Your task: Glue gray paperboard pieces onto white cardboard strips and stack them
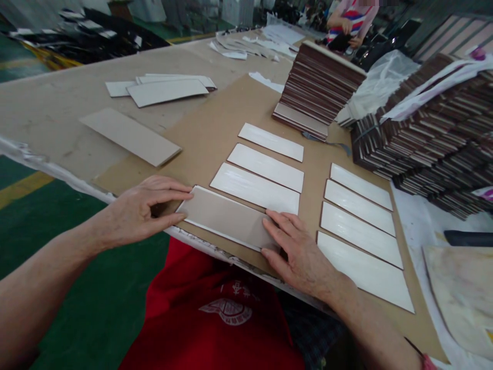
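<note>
A grey-brown cardboard strip (227,217) lies on a white glue-coated strip near the table's front edge. My left hand (140,208) pinches its left end between thumb and fingers. My right hand (298,252) rests with fingers flat on its right end. Three white strips (256,187) lie in a column just behind it. Another column of several white strips (360,226) lies to the right, all on a brown backing board (215,123).
Tall stacks of dark-edged boards stand at the back (318,82) and at the right (435,133). Loose grey strips (131,136) lie at the left of the table. Another person (352,23) is at the far end. A dark tool (468,238) lies at the right.
</note>
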`<action>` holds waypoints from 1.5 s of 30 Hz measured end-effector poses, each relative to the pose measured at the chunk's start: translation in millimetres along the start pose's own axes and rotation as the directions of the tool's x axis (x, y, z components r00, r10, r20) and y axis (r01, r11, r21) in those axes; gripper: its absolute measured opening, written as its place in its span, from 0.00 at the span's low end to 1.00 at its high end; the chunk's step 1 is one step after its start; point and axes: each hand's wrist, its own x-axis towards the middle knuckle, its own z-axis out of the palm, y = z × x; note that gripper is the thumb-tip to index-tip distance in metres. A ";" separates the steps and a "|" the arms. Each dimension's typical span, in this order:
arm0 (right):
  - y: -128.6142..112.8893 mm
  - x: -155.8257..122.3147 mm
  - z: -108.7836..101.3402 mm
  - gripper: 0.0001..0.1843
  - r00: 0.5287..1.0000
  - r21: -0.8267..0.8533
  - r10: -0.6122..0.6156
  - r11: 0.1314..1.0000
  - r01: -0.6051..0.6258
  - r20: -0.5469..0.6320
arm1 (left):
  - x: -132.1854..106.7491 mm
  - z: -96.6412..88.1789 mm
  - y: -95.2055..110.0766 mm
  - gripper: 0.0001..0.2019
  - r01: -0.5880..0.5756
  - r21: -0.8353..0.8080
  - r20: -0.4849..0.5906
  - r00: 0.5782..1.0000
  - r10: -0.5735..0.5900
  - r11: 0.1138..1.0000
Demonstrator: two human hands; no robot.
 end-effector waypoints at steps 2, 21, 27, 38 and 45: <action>-1.4 -1.3 1.1 0.27 1.000 -0.006 0.007 1.000 -0.007 -0.001 | 0.5 -0.6 1.6 0.18 -0.001 0.002 -0.008 1.000 0.001 1.000; -13.5 -7.1 11.5 0.28 0.999 -0.086 0.044 0.995 -0.045 -0.019 | -1.2 -0.2 0.7 0.19 -0.002 0.028 0.030 1.000 0.002 1.000; -13.0 -5.7 9.3 0.27 0.999 -0.080 0.047 0.996 -0.047 -0.009 | -0.2 -1.0 -0.5 0.18 -0.004 0.029 0.038 0.999 0.003 1.000; -11.7 -3.8 2.7 0.26 0.998 -0.100 0.045 0.994 -0.040 0.052 | 1.4 -2.8 -0.5 0.17 -0.017 0.023 0.040 0.999 0.016 1.000; -11.7 -2.1 0.0 0.26 0.997 -0.092 0.031 0.995 -0.025 0.065 | 3.1 -4.3 1.5 0.17 -0.015 0.017 0.036 0.999 0.015 1.000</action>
